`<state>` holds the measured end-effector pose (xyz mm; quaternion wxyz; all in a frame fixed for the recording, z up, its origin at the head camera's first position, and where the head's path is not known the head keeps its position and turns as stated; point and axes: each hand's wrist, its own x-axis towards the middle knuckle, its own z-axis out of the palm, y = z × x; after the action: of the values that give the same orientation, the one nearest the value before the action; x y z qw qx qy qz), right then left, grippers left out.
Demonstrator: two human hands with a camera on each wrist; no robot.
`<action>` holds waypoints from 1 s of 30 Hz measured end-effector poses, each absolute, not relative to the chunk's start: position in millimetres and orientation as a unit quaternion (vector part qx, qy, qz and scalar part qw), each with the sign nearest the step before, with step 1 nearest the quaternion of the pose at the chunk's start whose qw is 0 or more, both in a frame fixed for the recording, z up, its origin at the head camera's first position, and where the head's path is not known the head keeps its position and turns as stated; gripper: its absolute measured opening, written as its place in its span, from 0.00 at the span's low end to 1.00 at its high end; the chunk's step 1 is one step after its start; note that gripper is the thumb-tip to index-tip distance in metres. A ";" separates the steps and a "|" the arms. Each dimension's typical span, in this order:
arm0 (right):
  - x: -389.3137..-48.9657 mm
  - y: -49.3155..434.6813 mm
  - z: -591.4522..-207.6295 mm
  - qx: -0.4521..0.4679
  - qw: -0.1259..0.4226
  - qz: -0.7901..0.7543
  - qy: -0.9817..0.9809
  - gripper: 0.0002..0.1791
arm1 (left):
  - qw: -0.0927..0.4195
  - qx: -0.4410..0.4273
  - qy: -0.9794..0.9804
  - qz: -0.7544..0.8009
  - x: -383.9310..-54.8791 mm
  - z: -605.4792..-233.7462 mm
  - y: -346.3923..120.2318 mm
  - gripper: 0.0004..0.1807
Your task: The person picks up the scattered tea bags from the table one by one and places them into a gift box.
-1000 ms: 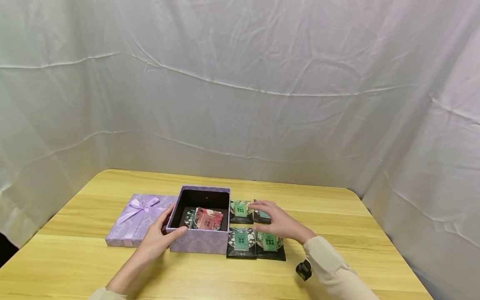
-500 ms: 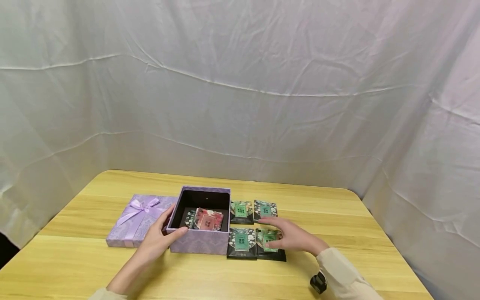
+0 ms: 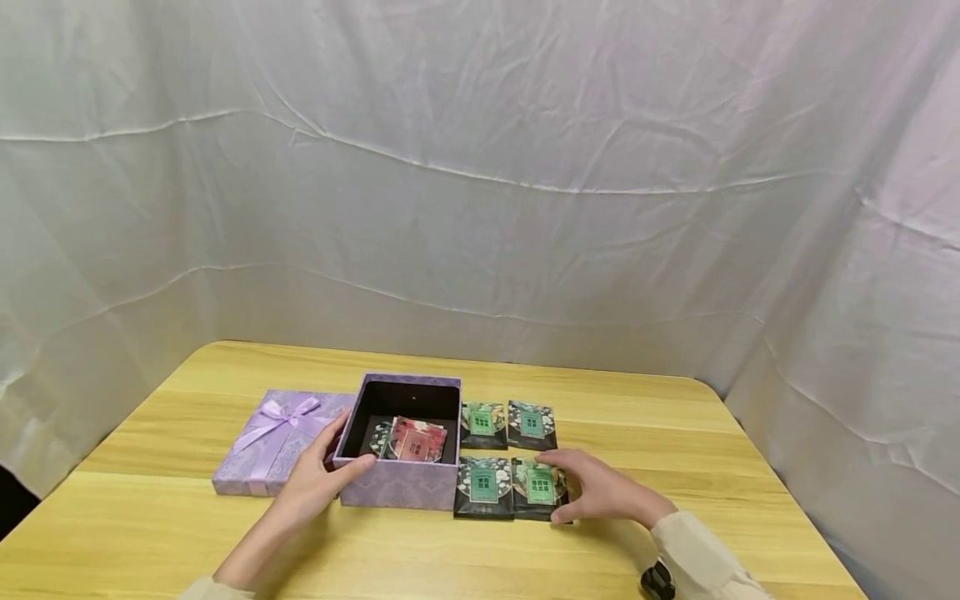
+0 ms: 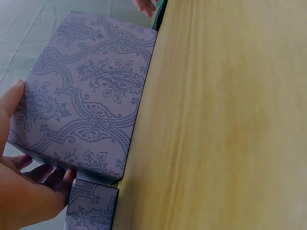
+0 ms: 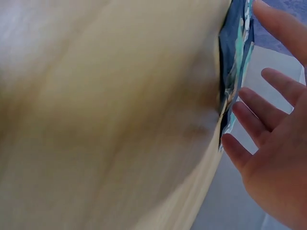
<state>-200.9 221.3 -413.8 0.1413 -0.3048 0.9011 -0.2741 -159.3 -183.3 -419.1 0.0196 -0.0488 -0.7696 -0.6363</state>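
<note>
A purple patterned gift box (image 3: 405, 487) stands uncovered. Inside it lie a red sachet (image 3: 422, 442) and a dark floral one. My left hand (image 3: 311, 475) grips the box's near left corner, thumb on the front wall and fingers along the left side. Right of the box, green-and-black sachets lie flat in two rows. My right hand (image 3: 603, 489) is at the right edge of the near right sachet (image 3: 537, 490), thumb and fingers spread about that edge. In the right wrist view, the fingers are loosely spread beside the sachets (image 5: 235, 62); contact cannot be told.
The purple lid (image 3: 255, 454) with a ribbon bow lies left of the box. The other sachets are the near left one (image 3: 483, 500), the far left one (image 3: 485, 435) and the far right one (image 3: 532, 427). A pale curtain (image 3: 480, 208) hangs behind the wooden table (image 3: 390, 550).
My right hand has moved from above the far sachets toward me and rightward, to the near right sachet's edge, uncovering the far right one. The left hand and box have stayed put.
</note>
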 end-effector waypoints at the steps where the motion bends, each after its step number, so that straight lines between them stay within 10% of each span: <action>1: -200.5 221.7 -414.6 -0.303 0.142 -0.274 0.902 0.47 | 0.019 -0.048 -0.770 -0.635 -159.2 -419.1 -183.6 0.42; 30: -196.0 222.8 -425.1 -0.311 0.135 -0.223 0.914 0.44 | 0.015 -0.043 -0.771 -0.636 -158.9 -419.1 -183.0 0.42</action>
<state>-196.0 222.8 -425.1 0.1349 -0.3106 0.9140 -0.2233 -158.9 -183.0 -419.1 0.0146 -0.0429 -0.7706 -0.6357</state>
